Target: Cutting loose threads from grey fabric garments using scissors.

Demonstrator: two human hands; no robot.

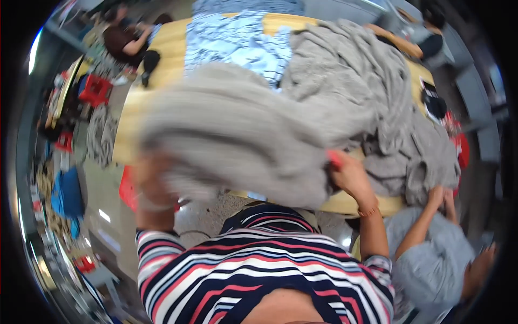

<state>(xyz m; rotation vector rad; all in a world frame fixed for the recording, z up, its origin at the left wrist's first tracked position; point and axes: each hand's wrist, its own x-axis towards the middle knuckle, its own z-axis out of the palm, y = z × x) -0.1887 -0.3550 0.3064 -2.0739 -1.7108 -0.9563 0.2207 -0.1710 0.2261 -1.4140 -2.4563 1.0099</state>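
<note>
A large piece of grey knit-like fabric [243, 129] stretches across in front of me, raised above the table and blurred on its left side. My right hand [349, 174] is closed on its near right edge, and something small and red [334, 159] shows at the fingers, too unclear to name. At the fabric's left end is my left hand [154, 170], smeared by motion, its fingers unreadable. More grey fabric [345, 65] lies heaped on the table beyond and to the right. Light blue patterned cloth [229, 46] lies at the far middle.
The wooden table [132, 113] carries a black handheld object [150, 63] at left. A person in grey [431, 254] handles grey fabric at my right. Others sit at the far left [124, 38] and far right [431, 40]. Red stools [96, 89] and a blue bag [67, 191] stand left.
</note>
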